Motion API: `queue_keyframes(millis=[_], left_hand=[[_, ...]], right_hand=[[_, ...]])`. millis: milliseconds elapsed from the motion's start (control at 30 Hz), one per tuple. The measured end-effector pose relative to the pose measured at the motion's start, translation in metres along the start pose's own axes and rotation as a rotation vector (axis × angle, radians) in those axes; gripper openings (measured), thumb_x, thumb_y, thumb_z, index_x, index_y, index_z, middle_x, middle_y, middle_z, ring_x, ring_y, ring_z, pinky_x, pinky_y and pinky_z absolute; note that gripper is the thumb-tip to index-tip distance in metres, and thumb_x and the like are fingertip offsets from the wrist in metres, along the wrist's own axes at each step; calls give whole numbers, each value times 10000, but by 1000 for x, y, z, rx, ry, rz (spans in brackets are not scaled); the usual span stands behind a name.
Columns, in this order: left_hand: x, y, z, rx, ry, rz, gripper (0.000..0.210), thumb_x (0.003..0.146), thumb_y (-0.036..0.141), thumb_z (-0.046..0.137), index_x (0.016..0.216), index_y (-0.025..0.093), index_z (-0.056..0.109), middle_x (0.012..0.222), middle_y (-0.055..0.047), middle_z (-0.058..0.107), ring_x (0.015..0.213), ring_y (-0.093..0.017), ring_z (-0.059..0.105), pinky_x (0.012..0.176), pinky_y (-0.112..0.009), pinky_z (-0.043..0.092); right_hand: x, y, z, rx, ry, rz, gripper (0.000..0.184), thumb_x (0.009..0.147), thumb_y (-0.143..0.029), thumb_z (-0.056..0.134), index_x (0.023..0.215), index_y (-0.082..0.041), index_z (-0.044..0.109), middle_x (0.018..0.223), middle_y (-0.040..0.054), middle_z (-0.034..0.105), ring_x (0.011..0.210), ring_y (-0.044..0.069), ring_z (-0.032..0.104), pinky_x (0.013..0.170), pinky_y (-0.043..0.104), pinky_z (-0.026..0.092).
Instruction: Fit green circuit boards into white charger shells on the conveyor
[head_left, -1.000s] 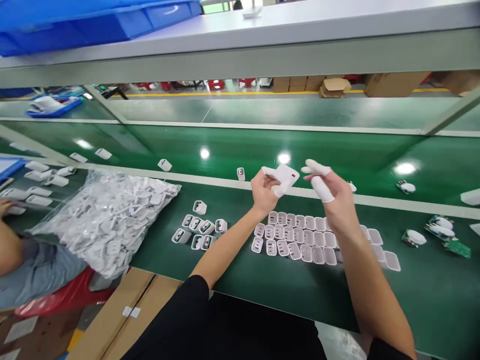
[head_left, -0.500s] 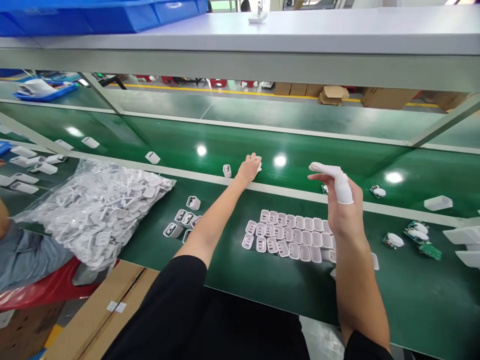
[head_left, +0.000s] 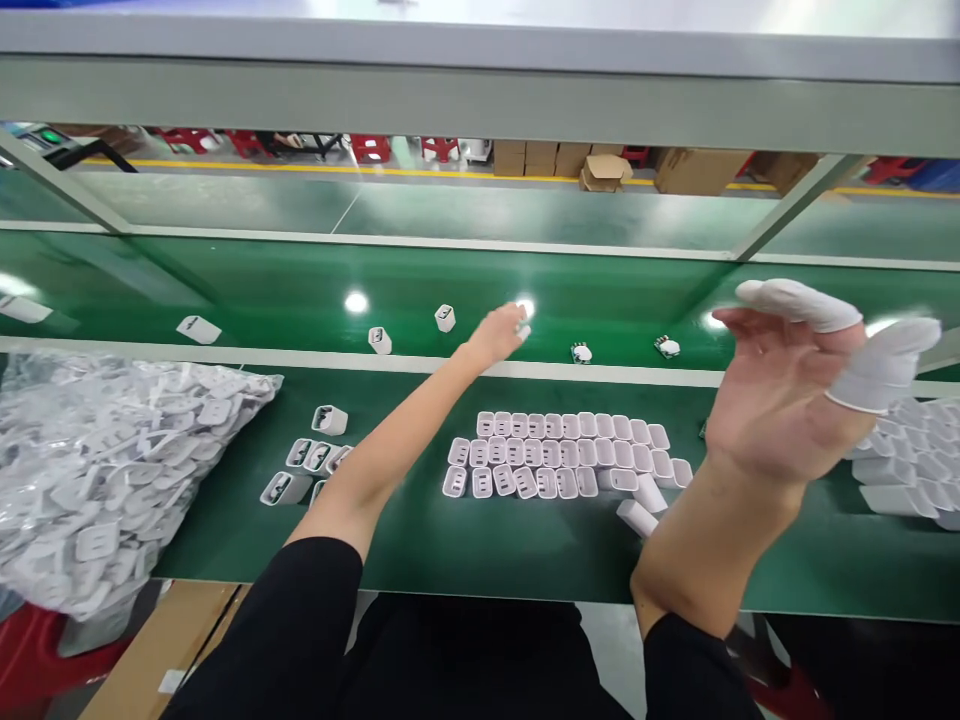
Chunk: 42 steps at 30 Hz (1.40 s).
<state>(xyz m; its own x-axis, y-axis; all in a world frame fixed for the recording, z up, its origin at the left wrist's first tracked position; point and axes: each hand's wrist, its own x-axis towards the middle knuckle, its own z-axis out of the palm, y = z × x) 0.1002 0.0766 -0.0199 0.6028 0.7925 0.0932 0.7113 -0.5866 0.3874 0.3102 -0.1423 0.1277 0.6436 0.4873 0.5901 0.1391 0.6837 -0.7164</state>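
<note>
My left hand (head_left: 496, 338) reaches over the far green strip, white covers on its fingertips. Its fingers look apart, with nothing visible in them. To its left on the strip stand a white plastic housing (head_left: 445, 318) and another housing (head_left: 380, 340). Right of it lie a small circuit board with a white round part (head_left: 580, 353) and a similar board (head_left: 667, 346). My right hand (head_left: 787, 390) is raised at the right, palm showing, thumb and a finger in white covers, open and holding nothing. Rows of open white housings (head_left: 551, 453) lie on the green table between my arms.
A clear bag of white plastic parts (head_left: 97, 540) lies at the left. Housings with parts inside (head_left: 279, 488) sit beside my left forearm. More white housings (head_left: 900, 470) are stacked at the right. A shelf edge (head_left: 480, 45) spans above; a pale rail (head_left: 337, 362) borders the strip.
The view has turned right. My left hand has moved right, off a white housing that now stands alone on the strip. My right hand has moved right and turned its palm into view.
</note>
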Motion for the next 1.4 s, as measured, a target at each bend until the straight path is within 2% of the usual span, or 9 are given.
queue_keyframes(millis=[200,333,433,567,700,867,1000,1167,1400], left_hand=[[34,51,47,-118,-199,293,430,927,37,682,1317,200,761,1551,-161,728,1261,-259,763,953,-319,604],[57,50,46,-186,-252,342,315,838,5,689,1056,216,772,1485,-142,778,1231,-283,779,967,-367,608],[65,44,41,-259,-248,320,230,768,30,748,901,215,712,1216,-132,831,1072,-283,795,937,-399,618],[59,52,38,-398,-133,219,186,848,142,796,955,216,664,974,-93,808,854,-222,767,862,-399,641],[34,87,21,-765,120,243,248,971,330,815,1115,212,650,1115,-97,827,965,-185,800,925,-360,671],[-28,122,-35,-1141,289,403,502,855,597,989,1062,228,720,1030,-40,800,927,-191,807,894,-371,696],[-74,120,-70,-1297,83,325,601,784,725,996,971,216,737,890,-41,760,784,-202,797,706,-340,666],[-112,99,-78,-1532,-291,89,522,823,722,831,889,211,747,740,-83,724,607,-199,690,534,-350,577],[-141,86,-74,-1525,-376,3,532,842,769,748,883,238,739,692,-97,699,537,-213,633,515,-413,577]], right_hand=[[-2,-15,-6,-83,-33,20,487,1143,-653,578,997,-362,941,1087,55,856,1071,300,806,1059,547,649],[-1,-18,-8,-105,-38,24,494,1129,-693,595,978,-353,921,1067,55,843,1063,312,813,1086,579,644],[3,-14,-13,-54,-42,2,489,1143,-650,602,987,-316,923,1046,68,849,1046,300,818,1015,540,652],[7,-4,-29,-323,-158,65,390,1110,-611,696,1046,-300,921,1017,61,870,1003,293,807,968,519,655],[8,12,-39,-701,-338,222,372,966,-608,907,1203,-321,882,1201,60,879,960,281,776,882,502,680],[0,21,-20,-450,-551,199,392,954,-574,949,1280,-377,858,1247,29,870,983,266,801,959,498,703],[-14,21,3,-204,-630,193,430,926,-516,989,1319,-426,838,1342,6,848,1081,276,801,985,506,720],[-32,31,22,2,-861,310,407,962,-531,940,1344,-410,868,1402,39,849,1279,338,812,1130,620,703],[-48,45,38,252,-1004,384,416,867,-521,1028,1233,-366,902,1175,51,894,1132,307,859,1063,587,714]])
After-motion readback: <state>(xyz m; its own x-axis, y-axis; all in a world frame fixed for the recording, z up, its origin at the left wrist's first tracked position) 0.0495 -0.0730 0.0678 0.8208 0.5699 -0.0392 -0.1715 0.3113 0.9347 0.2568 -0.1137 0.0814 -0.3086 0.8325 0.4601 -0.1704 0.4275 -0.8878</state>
